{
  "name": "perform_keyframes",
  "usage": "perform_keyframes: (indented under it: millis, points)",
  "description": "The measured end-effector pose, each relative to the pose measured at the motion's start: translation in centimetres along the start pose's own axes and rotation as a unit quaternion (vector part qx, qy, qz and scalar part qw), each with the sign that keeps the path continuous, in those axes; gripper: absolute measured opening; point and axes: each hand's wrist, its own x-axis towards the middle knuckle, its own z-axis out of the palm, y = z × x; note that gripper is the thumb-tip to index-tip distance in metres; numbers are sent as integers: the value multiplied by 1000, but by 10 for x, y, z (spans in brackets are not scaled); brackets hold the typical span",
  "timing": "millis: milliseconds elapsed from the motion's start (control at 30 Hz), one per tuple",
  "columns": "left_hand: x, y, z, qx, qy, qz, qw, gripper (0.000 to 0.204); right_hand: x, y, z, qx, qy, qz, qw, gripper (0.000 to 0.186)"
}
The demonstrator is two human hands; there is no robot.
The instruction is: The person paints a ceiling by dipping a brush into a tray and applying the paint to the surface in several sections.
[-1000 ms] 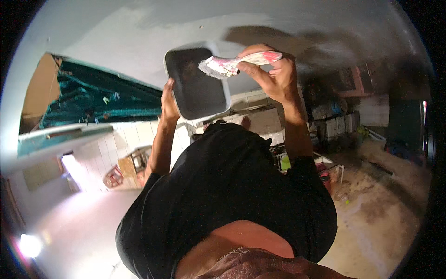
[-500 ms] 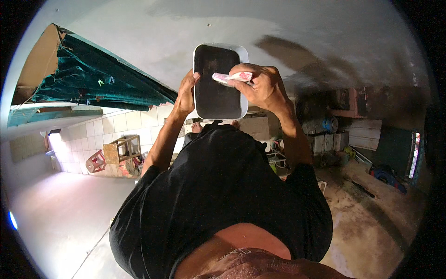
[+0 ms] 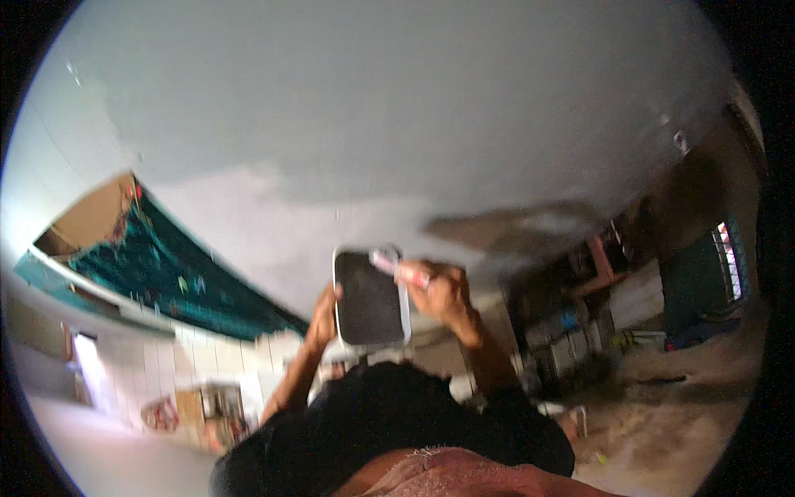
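My left hand (image 3: 324, 316) grips the left edge of a rounded rectangular panel (image 3: 369, 306) with a dark face and a white rim, much like a framed mirror. The panel is upright in front of my chest. My right hand (image 3: 441, 291) is closed around a slim white and pink piece (image 3: 386, 262), perhaps folded cloth or paper; blur hides its exact kind. One end of this piece reaches over the panel's upper right part. Whether it touches the face I cannot tell.
A pale wall (image 3: 348, 108) rises ahead. On the left hangs a dark green cloth (image 3: 195, 277) with clips. Lower left stands a wooden stool (image 3: 219, 406) on the tiled floor. To the right are a pink-framed shelf (image 3: 600, 265) and a barred window (image 3: 729, 261).
My view has tilted up, so the panel and both hands sit lower in it and more wall shows. The white and pink piece has shifted toward the panel's top. Both hands keep their holds.
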Motion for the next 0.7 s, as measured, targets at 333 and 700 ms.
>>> perform_keyframes:
  millis: [333, 700]
  points:
    - [7, 4, -9, -101, -22, -105, 989, 48, 4, 14, 18, 1, -18, 58, 998, 17]
    - [18, -6, 3, -95, -28, -119, 988, 48, -33, 18, 8, -2, -33, 86, 996, 18]
